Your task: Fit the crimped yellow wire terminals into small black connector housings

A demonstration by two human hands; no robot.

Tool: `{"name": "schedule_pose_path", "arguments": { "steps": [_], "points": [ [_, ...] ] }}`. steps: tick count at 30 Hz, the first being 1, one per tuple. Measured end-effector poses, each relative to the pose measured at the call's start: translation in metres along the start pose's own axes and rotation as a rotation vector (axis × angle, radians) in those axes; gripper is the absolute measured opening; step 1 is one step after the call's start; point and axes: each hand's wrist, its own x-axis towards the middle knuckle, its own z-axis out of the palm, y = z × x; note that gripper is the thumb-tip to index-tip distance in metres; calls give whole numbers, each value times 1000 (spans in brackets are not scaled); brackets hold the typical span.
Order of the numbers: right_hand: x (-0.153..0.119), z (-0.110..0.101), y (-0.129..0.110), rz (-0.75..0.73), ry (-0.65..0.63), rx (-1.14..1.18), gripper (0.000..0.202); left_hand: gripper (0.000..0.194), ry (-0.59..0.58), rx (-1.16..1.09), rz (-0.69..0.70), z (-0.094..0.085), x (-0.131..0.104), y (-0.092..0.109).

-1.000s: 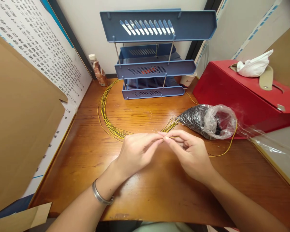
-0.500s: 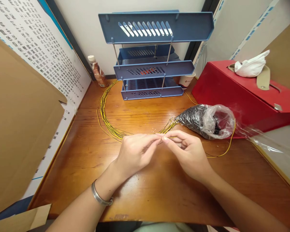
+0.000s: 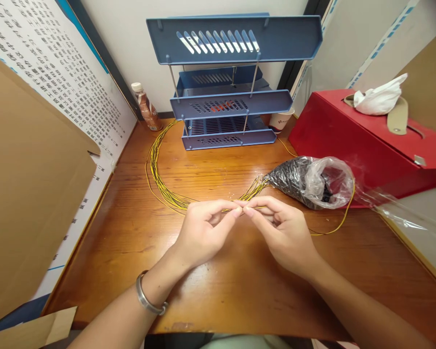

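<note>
While the left hand and the right hand are brought nearly fingertip to fingertip in the head view, a thin yellow wire is pinched between thumb and forefinger of each, above the wooden desk; just beyond the hands, a curved bundle of yellow and dark wires is laid on the desktop; its near end is met by a clear plastic bag filled with dark material; a blue tray rack is seen behind.
</note>
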Motion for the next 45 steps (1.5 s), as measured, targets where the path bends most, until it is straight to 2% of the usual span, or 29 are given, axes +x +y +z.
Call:
{"name": "schedule_pose_path", "arguments": {
  "steps": [11,19,22,24,29,32,36,42,45],
  "points": [
    [-1,0,-6,21,-15,15,12,28,-81,18,-120,1,-4,-4],
    [0,-1,-4,31,9,55,13,35,-38,120,-107,-2,-1,-6],
    [0,-1,-3,31,28,40,12,22,-22,212,-43,-2,-1,-9],
    [0,-1,-2,29,39,22,12,16,8,271,55,-2,-1,-10],
    [-1,-1,0,27,30,21,12,17,145,386,428,1,-6,-11],
    [-1,0,1,13,21,8,11,20,151,511,544,3,-8,-11],
    [-1,0,0,-4,24,-16,11,19,162,625,597,4,-9,-13],
    [-1,1,0,22,21,3,11,9,175,627,578,2,-7,-17],
    [-1,1,0,30,20,-2,11,11,160,603,567,0,-5,-16]
  ]
}}
